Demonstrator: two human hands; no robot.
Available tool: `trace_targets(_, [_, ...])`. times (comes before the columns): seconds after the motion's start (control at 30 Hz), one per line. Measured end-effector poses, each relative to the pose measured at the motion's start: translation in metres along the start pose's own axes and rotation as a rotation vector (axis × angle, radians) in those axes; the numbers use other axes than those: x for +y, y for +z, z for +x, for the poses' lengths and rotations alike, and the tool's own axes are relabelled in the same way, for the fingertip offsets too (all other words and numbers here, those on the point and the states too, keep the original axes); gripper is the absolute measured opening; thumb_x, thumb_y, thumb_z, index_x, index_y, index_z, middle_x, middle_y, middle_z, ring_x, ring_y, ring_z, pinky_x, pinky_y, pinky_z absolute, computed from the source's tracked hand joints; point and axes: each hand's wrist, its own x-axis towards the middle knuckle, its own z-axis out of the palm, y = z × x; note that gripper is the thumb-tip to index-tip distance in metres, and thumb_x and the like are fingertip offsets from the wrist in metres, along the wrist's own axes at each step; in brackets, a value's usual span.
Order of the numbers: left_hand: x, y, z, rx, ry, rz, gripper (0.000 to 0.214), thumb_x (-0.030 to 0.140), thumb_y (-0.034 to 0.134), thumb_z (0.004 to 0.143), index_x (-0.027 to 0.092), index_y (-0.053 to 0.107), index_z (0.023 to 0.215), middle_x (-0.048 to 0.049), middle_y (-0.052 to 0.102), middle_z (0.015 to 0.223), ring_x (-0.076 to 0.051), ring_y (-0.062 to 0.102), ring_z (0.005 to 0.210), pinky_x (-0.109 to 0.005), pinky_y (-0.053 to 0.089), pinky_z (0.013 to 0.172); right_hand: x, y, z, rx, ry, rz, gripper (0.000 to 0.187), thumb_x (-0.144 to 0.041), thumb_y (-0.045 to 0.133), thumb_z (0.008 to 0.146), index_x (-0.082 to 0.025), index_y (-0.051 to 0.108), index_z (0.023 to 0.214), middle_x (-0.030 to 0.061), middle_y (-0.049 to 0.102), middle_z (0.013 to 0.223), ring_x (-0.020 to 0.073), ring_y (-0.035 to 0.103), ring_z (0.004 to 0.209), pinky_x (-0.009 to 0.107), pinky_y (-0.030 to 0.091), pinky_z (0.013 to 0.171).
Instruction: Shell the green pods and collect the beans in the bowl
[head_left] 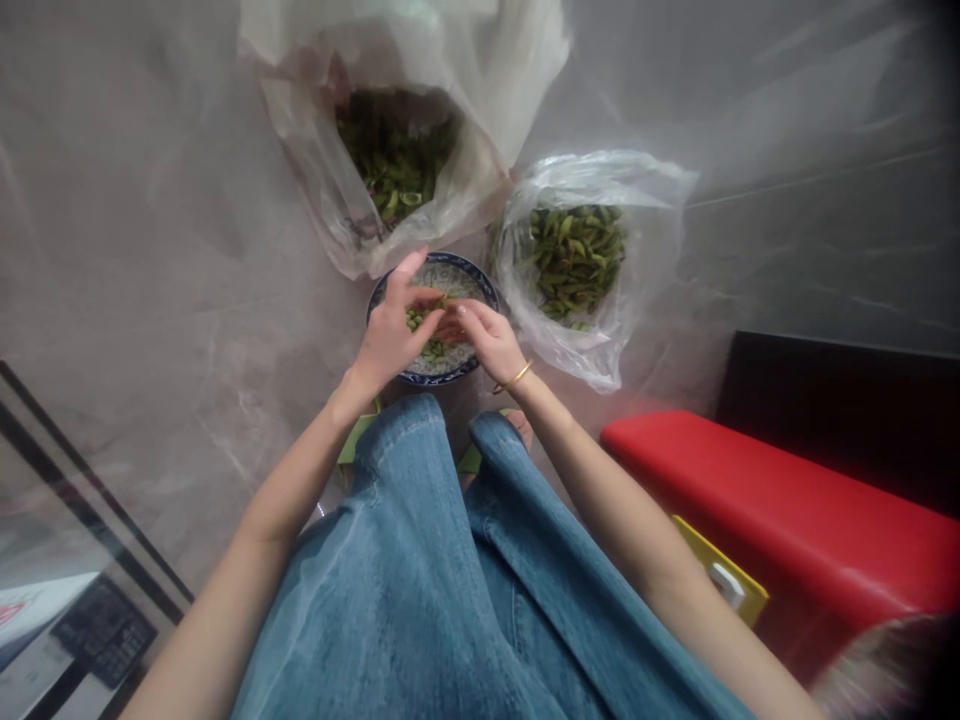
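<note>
Both the left hand (391,338) and the right hand (491,338) pinch a small green pod (444,300) over a blue-rimmed bowl (442,378), where green beans (434,350) lie. Beyond sits a pale bag (510,70) of greenery (401,165); to its right, a clear bag (651,240) holds pods (576,260).

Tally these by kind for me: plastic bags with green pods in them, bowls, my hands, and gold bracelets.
Plastic bags with green pods: 2
Bowl: 1
Hands: 2
Gold bracelet: 1
Total: 6
</note>
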Motion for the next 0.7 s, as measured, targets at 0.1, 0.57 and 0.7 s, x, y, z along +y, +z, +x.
trace_targets(0.1, [0.001,-0.008,0.015,0.109,-0.008,0.044,0.064,0.050,0.057,0.087,0.027,0.026,0.138,-0.0014,0.067,0.098,-0.013,0.065,0.083,-0.027,0.052,0.076,-0.007,-0.009,0.001,0.154,-0.097,-0.119,0.034,-0.049,0.055,0.085,-0.020,0.062,0.101,0.0060,0.069,0.093,0.0188,0.065,0.083,0.034,0.053,0.076])
trace_targets(0.57, [0.021,-0.020,0.087,0.214,0.102,0.387,0.053,0.021,0.054,0.088,0.016,0.035,0.138,-0.0111,0.053,0.135,-0.023,0.054,0.121,-0.040,0.046,0.103,-0.023,-0.109,0.065,0.716,0.142,-0.923,0.023,-0.034,0.058,0.082,-0.014,0.066,0.090,0.0162,0.062,0.102,0.0297,0.052,0.102,0.048,0.041,0.092])
trace_targets(0.7, [0.032,-0.004,0.062,0.172,0.147,0.316,0.046,0.019,0.050,0.088,0.015,0.041,0.133,-0.0130,0.058,0.128,-0.022,0.059,0.116,-0.039,0.047,0.101,-0.029,-0.111,0.068,0.677,0.211,-0.815,0.018,-0.032,0.064,0.077,-0.015,0.066,0.084,0.0141,0.066,0.098,0.0269,0.058,0.096,0.045,0.044,0.090])
